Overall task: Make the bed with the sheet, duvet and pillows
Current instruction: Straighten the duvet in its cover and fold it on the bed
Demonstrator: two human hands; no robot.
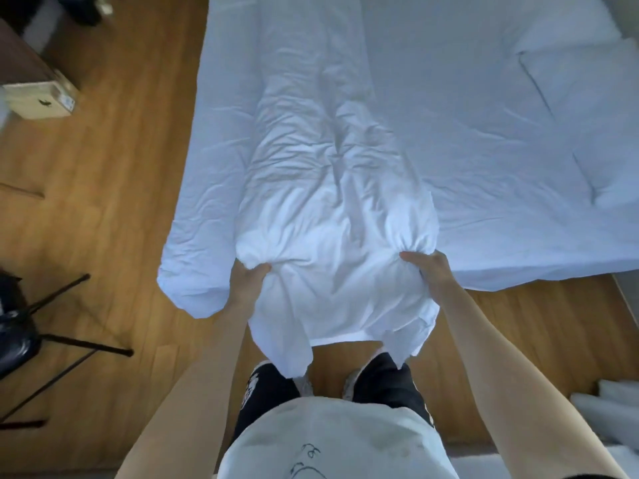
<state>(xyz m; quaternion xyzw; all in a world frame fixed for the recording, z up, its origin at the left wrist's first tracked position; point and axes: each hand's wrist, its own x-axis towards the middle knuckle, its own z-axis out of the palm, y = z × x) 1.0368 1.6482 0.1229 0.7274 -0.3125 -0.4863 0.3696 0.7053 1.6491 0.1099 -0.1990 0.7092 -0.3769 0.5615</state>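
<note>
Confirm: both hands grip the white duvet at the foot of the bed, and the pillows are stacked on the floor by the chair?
Not quite. Both hands, left hand and right hand, do grip the duvet at the bed edge, but the pillows lie on the bed at the right, as the head view shows.

Both bare arms reach forward and down toward the foot of the bed (pixel 484 133). The left hand (pixel 249 276) lies at the near edge of the bed, fingers curled into a bunch of white duvet (pixel 328 209). The right hand (pixel 427 267) grips another bunch further right along that edge, knuckles up, arm nearly straight.
</note>
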